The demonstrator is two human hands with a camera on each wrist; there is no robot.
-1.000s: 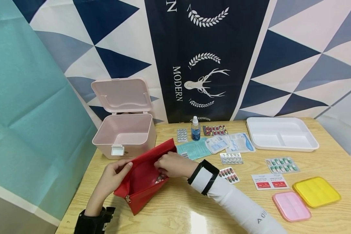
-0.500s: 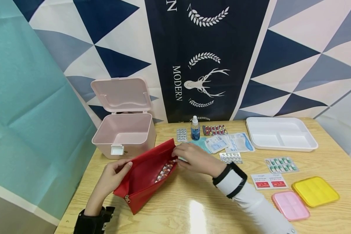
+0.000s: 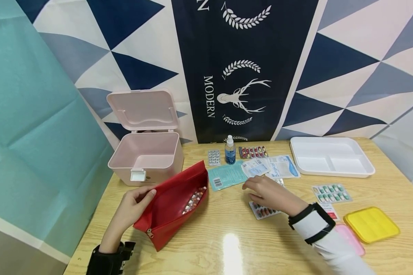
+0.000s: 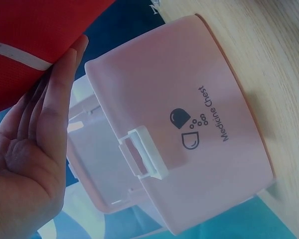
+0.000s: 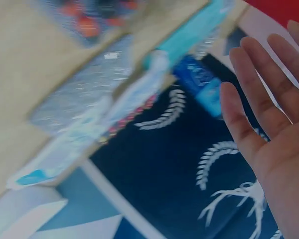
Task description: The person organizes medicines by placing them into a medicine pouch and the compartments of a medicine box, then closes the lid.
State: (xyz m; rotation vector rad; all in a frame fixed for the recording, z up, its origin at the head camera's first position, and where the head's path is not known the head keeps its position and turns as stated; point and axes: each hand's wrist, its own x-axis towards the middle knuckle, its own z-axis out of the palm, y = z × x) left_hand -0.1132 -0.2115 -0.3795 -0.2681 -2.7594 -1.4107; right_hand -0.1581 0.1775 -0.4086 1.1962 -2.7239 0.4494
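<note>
My left hand pinches the near-left edge of a red zip pouch, thumb on the outside, and the pouch mouth gapes. Inside lies a blister pack of red and white pills. In the left wrist view the fingers lie against the pouch. My right hand holds nothing and hovers over a blister pack of red and green capsules, partly hidden by it. A silver blister pack peeks out behind the hand. The right wrist view shows the fingers extended and apart.
Behind the pouch stands a pink medicine chest, lid raised. Spray bottle, teal packet and surgical packet lie mid-table. At right are a white tray, green capsules, a yellow case and a pink case.
My right hand has come out of the pouch and moved right to over the capsule blister pack. The pack inside the pouch is now uncovered. My left hand keeps its hold.
</note>
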